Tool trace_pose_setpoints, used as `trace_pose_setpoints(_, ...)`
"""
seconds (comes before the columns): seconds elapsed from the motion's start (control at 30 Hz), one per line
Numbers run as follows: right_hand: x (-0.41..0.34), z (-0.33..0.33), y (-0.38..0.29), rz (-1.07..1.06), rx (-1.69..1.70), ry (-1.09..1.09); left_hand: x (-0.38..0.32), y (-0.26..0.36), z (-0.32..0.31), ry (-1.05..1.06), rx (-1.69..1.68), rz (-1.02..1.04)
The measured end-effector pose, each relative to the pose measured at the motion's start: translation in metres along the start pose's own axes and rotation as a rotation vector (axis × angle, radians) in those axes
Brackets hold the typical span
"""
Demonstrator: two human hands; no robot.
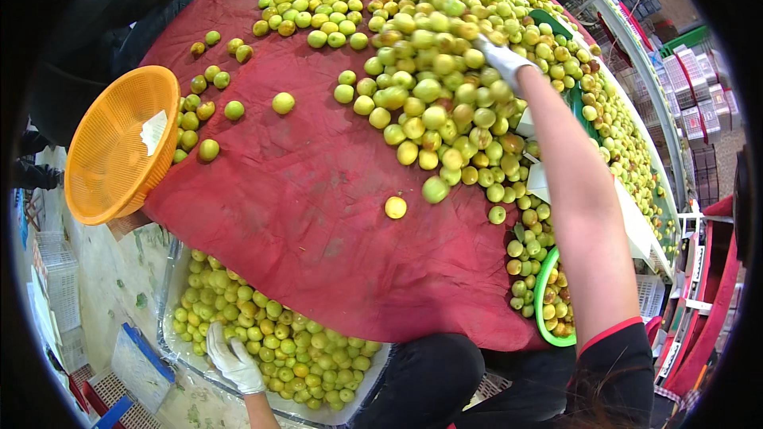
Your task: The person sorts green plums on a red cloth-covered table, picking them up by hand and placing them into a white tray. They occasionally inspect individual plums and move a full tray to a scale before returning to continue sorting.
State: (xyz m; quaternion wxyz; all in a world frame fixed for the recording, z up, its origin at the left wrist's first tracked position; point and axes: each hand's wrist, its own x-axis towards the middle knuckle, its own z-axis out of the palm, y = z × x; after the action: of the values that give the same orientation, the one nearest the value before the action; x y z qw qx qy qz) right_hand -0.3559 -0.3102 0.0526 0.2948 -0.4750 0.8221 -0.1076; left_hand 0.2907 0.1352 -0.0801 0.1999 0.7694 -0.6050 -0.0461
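Green-yellow round fruits (pixel 429 89), some with brown patches, lie in a large pile on a red cloth (pixel 334 190). My right hand (pixel 503 59), in a white glove, reaches into the pile's right part; the fruits beside it are blurred, and its fingertips are partly hidden. Below the cloth's near left edge is a lined crate (pixel 164 316) full of similar fruits (pixel 286 339). My left hand (pixel 234 360), also in a white glove, rests on the fruits at the crate's left side with its fingers somewhat spread; no fruit shows in its grasp.
An orange plastic basket (pixel 119 149) with a paper piece inside stands tilted at the cloth's left edge. A green-rimmed basket (pixel 541 298) holds fruits at the lower right. Another person (pixel 77 53) in dark clothes is at the upper left. A metal-edged sorting table (pixel 667 131) runs along the right.
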Motion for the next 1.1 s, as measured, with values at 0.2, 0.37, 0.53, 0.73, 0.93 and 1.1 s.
trace_pose_setpoints(0.2, -0.041, 0.099, -0.132, -0.313, -0.151, -0.024, -0.002, -0.007, 0.002, -0.041, 0.037, -0.019)
trace_pose_setpoints(0.37, -0.042, 0.022, -0.088, -0.668, 0.078, 0.345, -0.003, 0.007, 0.003, 0.114, 0.144, 0.095)
trace_pose_setpoints(0.53, -0.042, -0.202, 0.228, -0.214, -0.221, 0.782, -0.003, 0.015, 0.001, 0.119, 0.313, 0.153)
trace_pose_setpoints(0.73, -0.074, -0.288, 0.579, 0.565, -0.232, 0.650, -0.002, -0.018, 0.005, -0.102, 0.107, -0.102)
trace_pose_setpoints(0.93, 0.015, -0.246, 0.439, 0.097, 0.142, 0.691, -0.001, -0.033, 0.012, -0.098, 0.112, -0.054)
trace_pose_setpoints(1.1, 0.047, -0.193, 0.255, 0.008, -0.147, 0.574, -0.005, -0.029, 0.011, -0.095, 0.118, -0.021)
